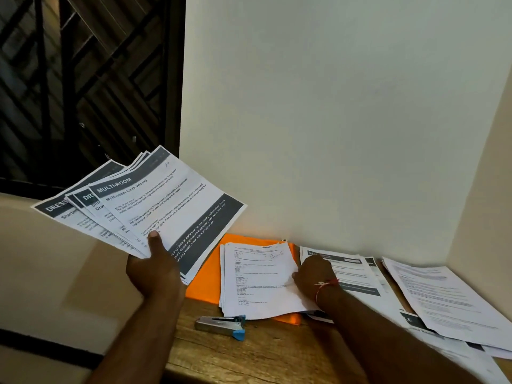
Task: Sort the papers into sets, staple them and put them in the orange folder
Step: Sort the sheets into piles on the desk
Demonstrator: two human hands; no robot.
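Holds a fan (155, 206) of printed papers up in the left hand (152, 270), forearm rising from the lower edge, back of the hand toward the camera. Presses the thumb flat on the front sheet near its lower edge and clamps the fan from behind with the other fingers, which stay hidden. Shows MULTI-ROOM on the front sheet, with two more dark-headed sheets peeking out to the left, all tilted and held clear of the table (249, 356). Stretches the right arm in from the lower right corner, forward and down across the table, with the back of the right hand (313, 273) up and a red thread (327, 284) round the wrist. Rests that hand where the right edge of a white stack (257, 278) meets a dark-headed pile (349, 273). Hides the fingertips under the knuckles, so cannot tell whether pinching a sheet or merely lying on it. Finds the orange folder (210, 275) flat on the table against the wall, its left part behind the fan's lower corner, with the white stack lying on its right part and overhanging its near edge. Has a stapler (221, 325) on the bare wood just in front of the folder, touched by neither hand. Shows a further spread (443, 300) of text sheets at the far right, overlapping the dark-headed pile.
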